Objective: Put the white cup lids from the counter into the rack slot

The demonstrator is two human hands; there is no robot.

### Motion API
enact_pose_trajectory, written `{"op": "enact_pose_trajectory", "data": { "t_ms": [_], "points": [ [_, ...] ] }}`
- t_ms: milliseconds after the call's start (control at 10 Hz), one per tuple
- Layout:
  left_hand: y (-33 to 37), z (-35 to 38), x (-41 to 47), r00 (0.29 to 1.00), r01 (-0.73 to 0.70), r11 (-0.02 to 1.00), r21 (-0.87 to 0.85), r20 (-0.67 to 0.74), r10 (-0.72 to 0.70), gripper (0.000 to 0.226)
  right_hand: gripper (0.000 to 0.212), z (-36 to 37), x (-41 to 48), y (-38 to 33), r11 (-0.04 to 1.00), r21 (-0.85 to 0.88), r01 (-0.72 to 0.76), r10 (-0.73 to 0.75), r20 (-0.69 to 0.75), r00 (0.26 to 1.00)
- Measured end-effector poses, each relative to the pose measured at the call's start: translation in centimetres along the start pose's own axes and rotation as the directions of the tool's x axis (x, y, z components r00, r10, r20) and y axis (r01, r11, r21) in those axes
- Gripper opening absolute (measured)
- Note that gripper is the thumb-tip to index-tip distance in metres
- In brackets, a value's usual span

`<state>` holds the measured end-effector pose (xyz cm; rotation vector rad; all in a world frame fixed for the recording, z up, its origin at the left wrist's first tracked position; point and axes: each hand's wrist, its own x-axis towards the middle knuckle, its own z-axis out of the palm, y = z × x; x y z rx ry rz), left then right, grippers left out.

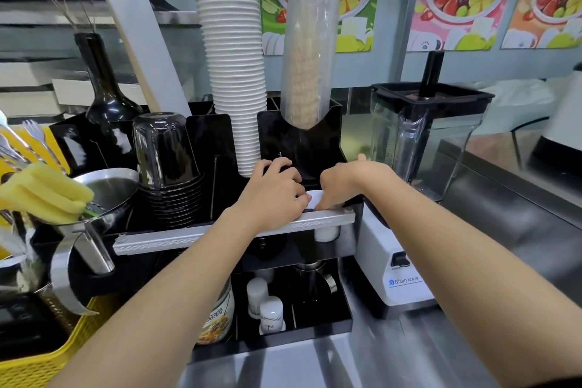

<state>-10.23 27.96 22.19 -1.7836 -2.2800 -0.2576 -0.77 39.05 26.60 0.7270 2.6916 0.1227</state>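
Sitting between left hand [277, 190], right hand [343, 181]: white lids [316, 198]; touching both

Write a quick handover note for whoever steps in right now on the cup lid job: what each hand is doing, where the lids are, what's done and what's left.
Left hand: curled over the white lids, grip closed on them from the left.
Right hand: fingertips pressing the same lids from the right.
Lids: between both hands, just behind the silver rail, at the black rack slot; how deep they sit is hidden by the hands.
Done: lids brought to the rack.
Left: seat them fully, release. No other lids visible on the counter.
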Motion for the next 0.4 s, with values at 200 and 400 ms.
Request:
{"op": "enact_pose_trajectory", "data": {
  "t_ms": [200, 400],
  "points": [
    [0.2, -0.3, -0.2, 1.0, -0.009, 0.999, 0.045, -0.012, 0.009, 0.041, 0.043, 0.0, -0.5, 0.0, 1.0, 0.019, -0.018, 0.019, -0.023, 1.0],
    [0.5, -1.7, -1.5, 0.982, 0.038, 0.999, 0.009, -0.186, -0.035, 0.046, 0.075, -0.4, -3.1, 1.5, 0.951, 0.285, 0.116, -0.023, -0.308, 0.951]
  ]
}}
